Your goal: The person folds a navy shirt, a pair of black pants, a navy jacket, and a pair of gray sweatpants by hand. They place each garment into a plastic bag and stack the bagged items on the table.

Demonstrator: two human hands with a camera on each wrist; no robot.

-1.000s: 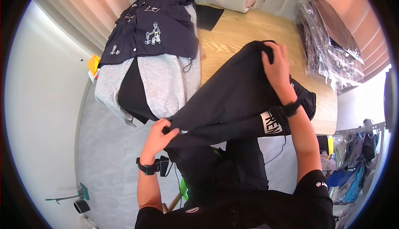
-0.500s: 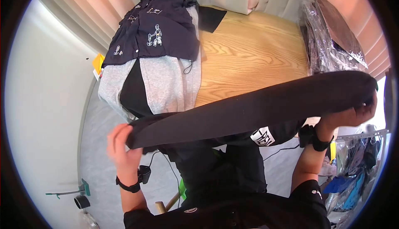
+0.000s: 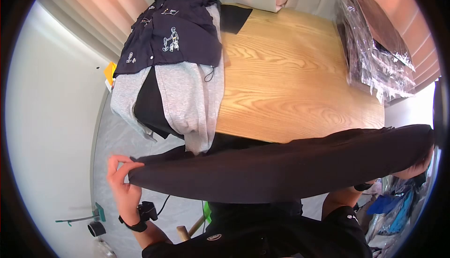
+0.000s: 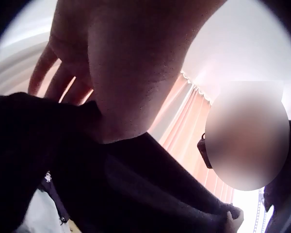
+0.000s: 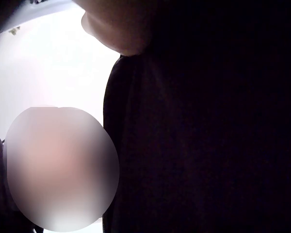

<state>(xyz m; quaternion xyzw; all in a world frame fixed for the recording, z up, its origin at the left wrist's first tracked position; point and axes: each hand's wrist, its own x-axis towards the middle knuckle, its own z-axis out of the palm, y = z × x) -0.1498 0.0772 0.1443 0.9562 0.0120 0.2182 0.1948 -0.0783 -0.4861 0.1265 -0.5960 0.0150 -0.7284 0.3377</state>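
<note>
Presently, the wooden table [image 3: 300, 84] is standing before you, its bare top showing between two sets of clothes. Nearer to you than that top, the black garment [image 3: 281, 173] is stretching from one of your hands to the other, its middle sagging slightly. Dark cloth is also showing behind it by the table's near edge; whether it belongs to the same piece, you are not being given enough to tell. Judging by its folds, you are handling something light to moderate in weight, soft and limp, unlikely to be slippery or fragile, but ready to droop wherever it is lacking support.

At the table's left, grey trousers [image 3: 180, 96] are lying with their legs hanging over the edge, and a dark embroidered shirt [image 3: 185, 42] is resting on top of them. At the far right, a pile of bagged clothes [image 3: 370, 54] is sitting near the corner.

Your left hand [image 3: 124, 192] is pinching one end of the garment between thumb and fingers. Your right hand [image 3: 416, 168] is gripping the opposite end, its fingers partly hidden by cloth. These two ends are probably serving as the soundest holds, since they are spreading the fabric and limiting the sag.
</note>
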